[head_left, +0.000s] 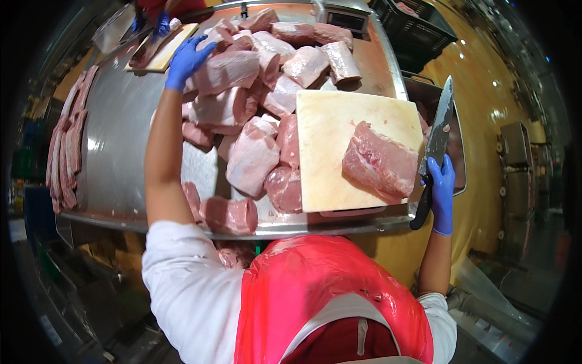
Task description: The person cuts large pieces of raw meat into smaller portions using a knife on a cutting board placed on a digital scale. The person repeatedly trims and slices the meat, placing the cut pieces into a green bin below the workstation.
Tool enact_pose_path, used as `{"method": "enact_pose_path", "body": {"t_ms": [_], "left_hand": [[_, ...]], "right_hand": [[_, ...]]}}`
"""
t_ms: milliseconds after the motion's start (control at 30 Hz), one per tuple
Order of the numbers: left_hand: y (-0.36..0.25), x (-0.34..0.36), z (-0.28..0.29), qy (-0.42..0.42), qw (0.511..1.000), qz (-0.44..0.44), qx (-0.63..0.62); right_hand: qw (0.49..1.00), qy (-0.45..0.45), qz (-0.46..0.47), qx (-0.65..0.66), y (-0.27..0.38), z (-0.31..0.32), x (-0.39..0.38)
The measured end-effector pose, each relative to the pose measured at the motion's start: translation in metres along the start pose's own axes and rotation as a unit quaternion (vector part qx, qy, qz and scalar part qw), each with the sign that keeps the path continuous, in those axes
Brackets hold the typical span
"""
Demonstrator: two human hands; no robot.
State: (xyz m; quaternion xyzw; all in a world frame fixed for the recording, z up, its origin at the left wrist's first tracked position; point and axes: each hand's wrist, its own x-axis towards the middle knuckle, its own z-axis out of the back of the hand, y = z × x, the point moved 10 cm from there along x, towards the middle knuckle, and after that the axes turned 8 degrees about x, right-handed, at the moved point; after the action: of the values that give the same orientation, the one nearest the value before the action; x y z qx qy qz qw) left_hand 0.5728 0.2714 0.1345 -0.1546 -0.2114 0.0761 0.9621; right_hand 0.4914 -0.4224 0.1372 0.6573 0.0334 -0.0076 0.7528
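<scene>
In the head view, the left hand (pixel 187 62) lies against a piece of meat (pixel 230 71) in a pile (pixel 251 155), its grip impossible to tell, while the right hand (pixel 442 188) is wrapped round the handle of a knife (pixel 439 133). Left of the right hand, a pork cut (pixel 381 162) sits on a cutting board (pixel 324 151). Just beyond that hand, a metal bin (pixel 460 155) holds partly hidden meat; farther off, a black crate (pixel 422 35) contains some too.
</scene>
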Motion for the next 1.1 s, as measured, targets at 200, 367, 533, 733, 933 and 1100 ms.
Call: {"method": "enact_pose_path", "body": {"t_ms": [200, 367, 533, 733, 933, 1100], "left_hand": [[0.044, 0.049, -0.124, 0.309, 0.942, 0.068, 0.116], [0.097, -0.035, -0.105, 0.287, 0.957, 0.02, -0.017], [0.048, -0.154, -0.083, 0.006, 0.982, 0.126, -0.143], [-0.009, -0.324, 0.007, -0.205, 0.938, 0.238, -0.144], [-0.116, -0.407, -0.006, -0.211, 0.943, 0.223, -0.125], [-0.206, -0.372, 0.027, -0.208, 0.932, 0.177, -0.241]], "right_hand": [[0.997, -0.062, -0.042, 0.001, -0.016, 0.017, -0.012], [0.998, -0.029, -0.05, 0.016, -0.035, 0.009, 0.0], [0.999, -0.012, -0.016, 0.045, -0.04, 0.022, 0.031], [0.993, 0.062, -0.005, 0.096, -0.02, 0.011, 0.091], [0.968, 0.064, -0.116, 0.211, -0.09, 0.017, 0.13], [0.945, 0.148, -0.092, 0.278, -0.082, 0.007, 0.153]]}}
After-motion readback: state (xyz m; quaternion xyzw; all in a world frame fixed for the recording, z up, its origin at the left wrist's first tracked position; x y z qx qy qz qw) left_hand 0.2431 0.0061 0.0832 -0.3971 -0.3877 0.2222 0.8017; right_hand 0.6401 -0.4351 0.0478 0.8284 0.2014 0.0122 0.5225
